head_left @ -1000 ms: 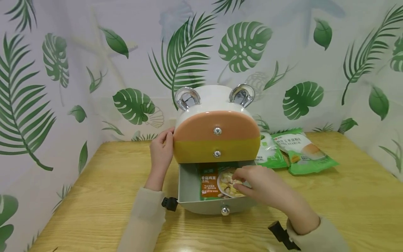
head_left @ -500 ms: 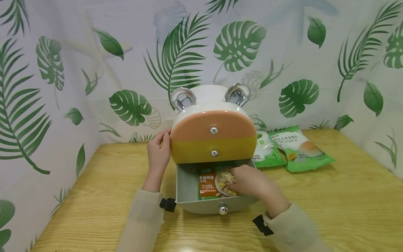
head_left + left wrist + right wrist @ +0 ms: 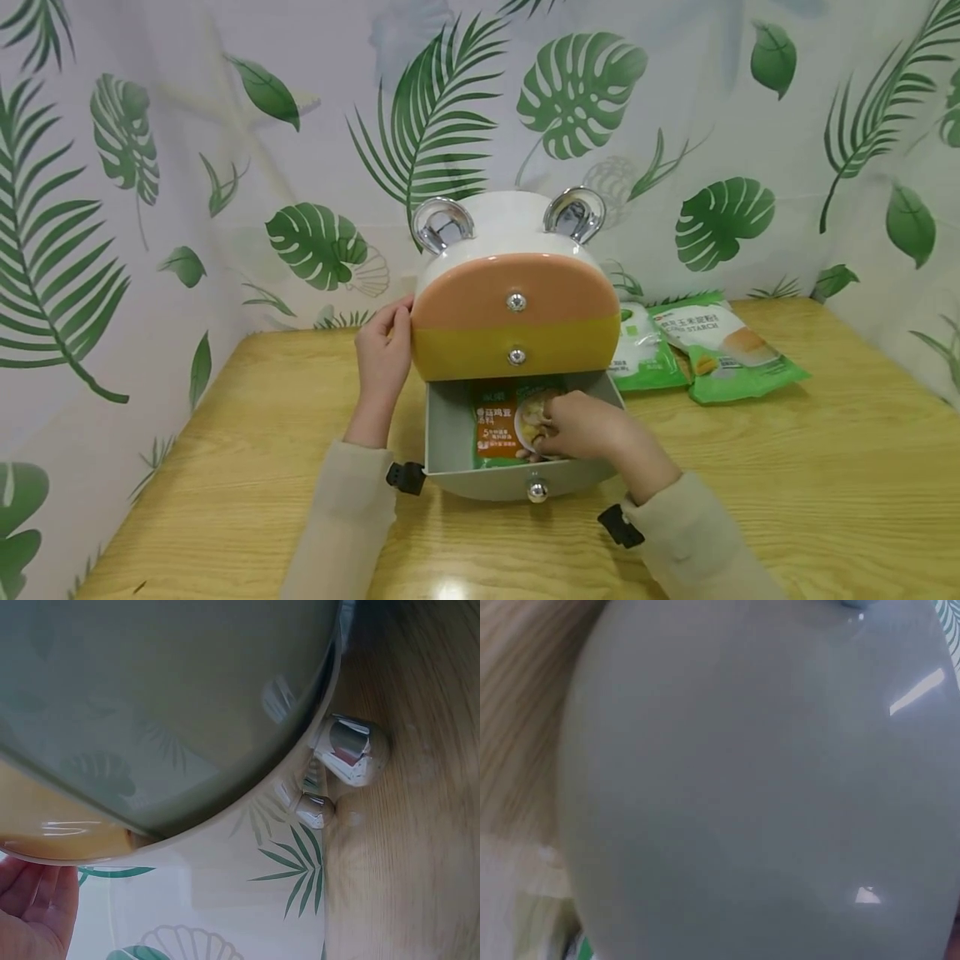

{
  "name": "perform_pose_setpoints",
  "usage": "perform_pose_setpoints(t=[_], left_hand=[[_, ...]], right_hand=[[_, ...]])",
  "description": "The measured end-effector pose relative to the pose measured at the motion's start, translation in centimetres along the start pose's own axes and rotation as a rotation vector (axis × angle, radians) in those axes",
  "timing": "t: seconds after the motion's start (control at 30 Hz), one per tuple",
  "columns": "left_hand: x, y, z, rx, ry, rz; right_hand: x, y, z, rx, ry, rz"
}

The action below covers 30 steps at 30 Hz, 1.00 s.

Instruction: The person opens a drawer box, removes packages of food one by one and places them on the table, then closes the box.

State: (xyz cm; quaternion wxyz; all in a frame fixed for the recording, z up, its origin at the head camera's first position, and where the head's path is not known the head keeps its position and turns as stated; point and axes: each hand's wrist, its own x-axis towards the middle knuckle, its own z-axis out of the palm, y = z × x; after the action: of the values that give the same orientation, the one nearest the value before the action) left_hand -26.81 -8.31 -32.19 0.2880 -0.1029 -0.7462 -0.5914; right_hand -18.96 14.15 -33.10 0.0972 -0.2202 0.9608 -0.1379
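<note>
A frog-shaped drawer box (image 3: 517,312) stands on the table, with a white top, an orange and a yellow drawer front. Its grey-green bottom drawer (image 3: 450,425) is pulled out. Inside lies a soup mix packet (image 3: 497,429), printed orange and green with a bowl picture. My right hand (image 3: 588,429) reaches into the drawer and its bent fingers and thumb grip the packet's right part; the fingertips are partly hidden. My left hand (image 3: 382,354) rests its extended fingers against the box's left side, also seen as fingers (image 3: 56,904) in the left wrist view.
Right of the box, a green-and-white corn starch bag (image 3: 727,350) lies beside another green-and-white bag (image 3: 641,350), partly behind the box. A leaf-patterned cloth (image 3: 315,108) hangs behind the wooden table (image 3: 300,375). The drawer's grey wall (image 3: 757,765) fills most of the right wrist view.
My right hand has moved down and left onto the packet, its fingers bending in. The packet has shifted slightly left. My left hand keeps its place on the box.
</note>
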Motion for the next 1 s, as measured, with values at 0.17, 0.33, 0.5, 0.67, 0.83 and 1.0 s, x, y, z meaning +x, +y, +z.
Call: perform_pose_setpoints(t=[0.17,0.33,0.5,0.67,0.83,1.0], left_hand=[[-0.1,0.1,0.0,-0.012,-0.008,0.001],[-0.2,0.2,-0.1,-0.015,-0.005,-0.004],[-0.3,0.1,-0.2,-0.008,-0.003,-0.012],[-0.2,0.0,-0.1,-0.009,0.001,-0.010],[-0.2,0.0,0.1,-0.007,0.008,0.011],[-0.2,0.0,0.1,-0.003,0.012,0.027]], right_hand=[[0.2,0.1,-0.1,0.068,-0.025,-0.007],[0.7,0.3,0.1,0.190,-0.003,0.024],[1.0,0.4,0.3,0.300,-0.002,0.080],[1.2,0.6,0.5,0.339,-0.015,0.056],[1.3,0.9,0.4,0.335,-0.017,0.039],[1.2,1.2,0.2,0.384,-0.009,0.033]])
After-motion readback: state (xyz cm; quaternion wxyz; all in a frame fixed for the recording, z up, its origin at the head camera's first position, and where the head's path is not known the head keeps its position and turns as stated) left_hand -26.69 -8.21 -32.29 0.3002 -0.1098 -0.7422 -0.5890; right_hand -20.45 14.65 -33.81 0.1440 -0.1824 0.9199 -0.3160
